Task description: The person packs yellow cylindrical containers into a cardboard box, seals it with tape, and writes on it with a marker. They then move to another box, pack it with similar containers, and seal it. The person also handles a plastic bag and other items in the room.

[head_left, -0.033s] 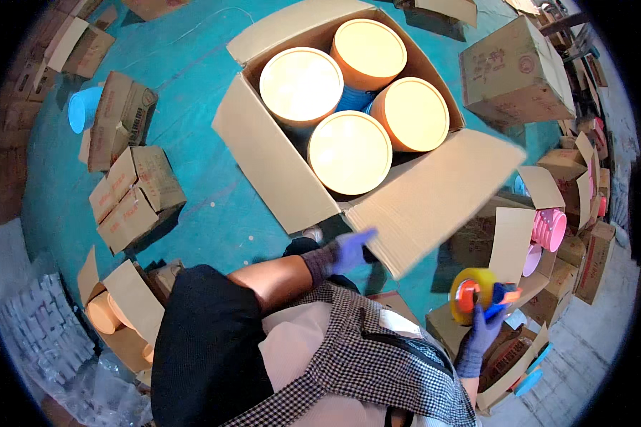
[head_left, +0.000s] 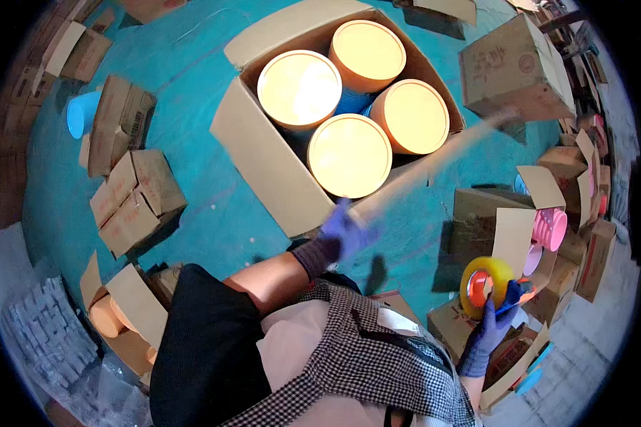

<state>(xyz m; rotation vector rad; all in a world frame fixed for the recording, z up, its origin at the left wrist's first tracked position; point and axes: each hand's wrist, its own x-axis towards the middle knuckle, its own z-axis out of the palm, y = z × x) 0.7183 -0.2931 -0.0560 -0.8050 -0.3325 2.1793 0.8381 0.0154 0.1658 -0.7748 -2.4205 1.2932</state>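
Note:
A large cardboard box (head_left: pixel 432 75) stands open in front of me, holding several round tubs (head_left: pixel 350 155) with pale orange lids and blue lower parts. My left hand (head_left: pixel 343 238), in a purple glove, is at the box's near corner against the near flap (head_left: pixel 438 160). That flap is raised, almost edge-on and blurred. The left fingers look spread, though motion softens them. To the right, my right hand (head_left: pixel 486 333), gloved too, grips a tape dispenser (head_left: pixel 511 297), blue and orange, carrying a yellow tape roll (head_left: pixel 498 267). The left flap (head_left: pixel 263 164) and far flap hang outward.
Closed cartons (head_left: pixel 137 199) sit on the green floor (head_left: pixel 214 213) at left. A big carton (head_left: pixel 509 71) stands far right. Open boxes with pink tubs (head_left: pixel 548 229) are at right, and one with orange tubs (head_left: pixel 107 317) is near left. Plastic-wrapped stacks (head_left: pixel 50 327) lie beyond it.
The near flap has swung up from lying outward to nearly edge-on. My left hand has moved slightly left with it. The tape dispenser has shifted a little right in my right hand.

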